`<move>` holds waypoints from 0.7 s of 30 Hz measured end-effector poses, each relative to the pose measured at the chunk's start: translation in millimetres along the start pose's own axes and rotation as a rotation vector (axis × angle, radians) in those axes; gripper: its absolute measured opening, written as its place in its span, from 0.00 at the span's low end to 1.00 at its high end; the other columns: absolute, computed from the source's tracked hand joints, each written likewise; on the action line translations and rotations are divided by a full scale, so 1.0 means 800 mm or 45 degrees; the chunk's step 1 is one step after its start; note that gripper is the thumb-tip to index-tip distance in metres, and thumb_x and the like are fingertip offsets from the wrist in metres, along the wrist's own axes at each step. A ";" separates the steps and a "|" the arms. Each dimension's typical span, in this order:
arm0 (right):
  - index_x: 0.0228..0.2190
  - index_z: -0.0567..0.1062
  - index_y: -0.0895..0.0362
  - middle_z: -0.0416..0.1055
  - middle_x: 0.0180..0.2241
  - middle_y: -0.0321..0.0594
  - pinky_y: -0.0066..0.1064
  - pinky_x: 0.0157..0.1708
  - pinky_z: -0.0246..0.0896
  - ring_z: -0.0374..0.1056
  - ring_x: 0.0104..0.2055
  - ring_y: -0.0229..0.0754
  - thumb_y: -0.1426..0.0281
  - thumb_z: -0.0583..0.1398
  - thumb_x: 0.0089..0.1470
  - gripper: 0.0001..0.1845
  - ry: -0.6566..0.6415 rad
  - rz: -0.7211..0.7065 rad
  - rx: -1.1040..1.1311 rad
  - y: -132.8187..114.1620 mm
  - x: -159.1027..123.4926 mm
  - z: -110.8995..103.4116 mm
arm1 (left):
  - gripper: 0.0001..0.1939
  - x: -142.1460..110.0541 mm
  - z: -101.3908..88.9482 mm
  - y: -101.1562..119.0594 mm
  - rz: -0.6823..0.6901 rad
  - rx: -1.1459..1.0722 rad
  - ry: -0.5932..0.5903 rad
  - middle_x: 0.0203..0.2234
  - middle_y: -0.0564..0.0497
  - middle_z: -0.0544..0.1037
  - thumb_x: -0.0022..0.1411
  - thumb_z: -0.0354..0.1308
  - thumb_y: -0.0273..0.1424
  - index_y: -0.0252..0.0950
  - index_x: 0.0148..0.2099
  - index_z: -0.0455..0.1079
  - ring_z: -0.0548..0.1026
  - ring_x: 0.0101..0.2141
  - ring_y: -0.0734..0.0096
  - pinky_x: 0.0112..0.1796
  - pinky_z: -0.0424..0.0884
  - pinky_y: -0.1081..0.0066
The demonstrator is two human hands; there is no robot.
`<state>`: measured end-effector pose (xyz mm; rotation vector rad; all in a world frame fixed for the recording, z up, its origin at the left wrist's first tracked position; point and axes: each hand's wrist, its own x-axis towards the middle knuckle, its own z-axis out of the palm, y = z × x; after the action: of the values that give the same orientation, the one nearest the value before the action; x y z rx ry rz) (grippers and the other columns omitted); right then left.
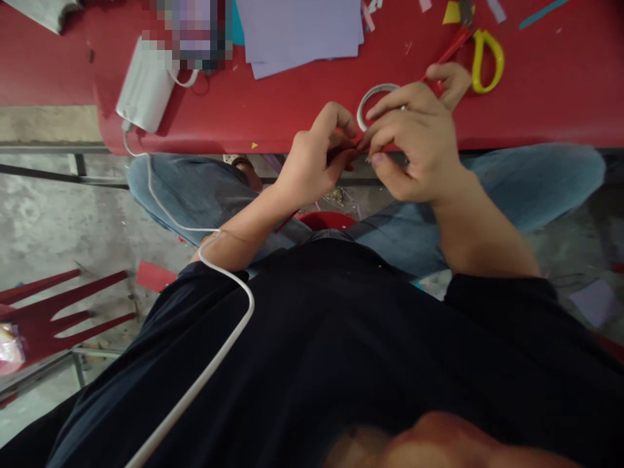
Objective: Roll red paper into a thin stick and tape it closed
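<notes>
My left hand (316, 153) and my right hand (414, 140) meet at the table's front edge. Their fingertips pinch a small red piece (359, 140), which looks like paper; most of it is hidden by the fingers. Just behind my right fingers lies a white roll of tape (363, 107), partly covered by them. Beyond the right hand's raised fingers is a pair of scissors (489, 62) with a yellow handle loop. A red part beside that loop runs behind my fingers.
Lilac paper sheets (302, 32) lie on the red table (292, 91), with paper scraps around. A white power bank (146, 88) stands left, its white cable (229, 351) crossing my left arm. A red chair (43, 318) is at lower left.
</notes>
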<state>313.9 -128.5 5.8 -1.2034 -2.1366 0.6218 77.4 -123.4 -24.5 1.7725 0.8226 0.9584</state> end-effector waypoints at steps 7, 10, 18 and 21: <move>0.43 0.80 0.32 0.83 0.48 0.31 0.66 0.52 0.62 0.76 0.55 0.61 0.56 0.61 0.63 0.08 0.039 -0.118 -0.060 -0.003 0.000 0.004 | 0.12 0.000 -0.002 0.004 -0.059 0.031 -0.029 0.37 0.51 0.85 0.76 0.61 0.37 0.45 0.55 0.63 0.86 0.35 0.66 0.35 0.80 0.64; 0.43 0.80 0.33 0.83 0.48 0.32 0.66 0.51 0.61 0.77 0.53 0.60 0.58 0.60 0.65 0.09 0.070 -0.184 -0.034 -0.002 0.001 0.006 | 0.13 0.000 -0.001 0.000 -0.003 0.002 -0.036 0.37 0.51 0.86 0.76 0.61 0.39 0.45 0.56 0.62 0.85 0.34 0.68 0.35 0.80 0.65; 0.46 0.80 0.34 0.83 0.45 0.36 0.65 0.52 0.61 0.75 0.56 0.61 0.57 0.59 0.66 0.11 0.047 -0.073 -0.098 0.001 -0.004 0.011 | 0.16 0.000 -0.003 0.005 -0.063 0.081 -0.030 0.36 0.50 0.85 0.74 0.62 0.36 0.44 0.60 0.64 0.85 0.35 0.64 0.38 0.78 0.63; 0.45 0.81 0.34 0.83 0.48 0.36 0.65 0.53 0.61 0.75 0.56 0.62 0.55 0.60 0.66 0.10 0.057 -0.088 -0.072 0.003 -0.005 0.011 | 0.17 0.000 -0.003 0.005 -0.066 0.126 -0.029 0.34 0.51 0.85 0.73 0.63 0.35 0.44 0.60 0.64 0.84 0.34 0.64 0.37 0.77 0.64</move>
<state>310.5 -131.5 -3.1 -1.1572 -2.1617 0.5026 75.6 -123.7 -19.9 1.8340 0.9106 0.8748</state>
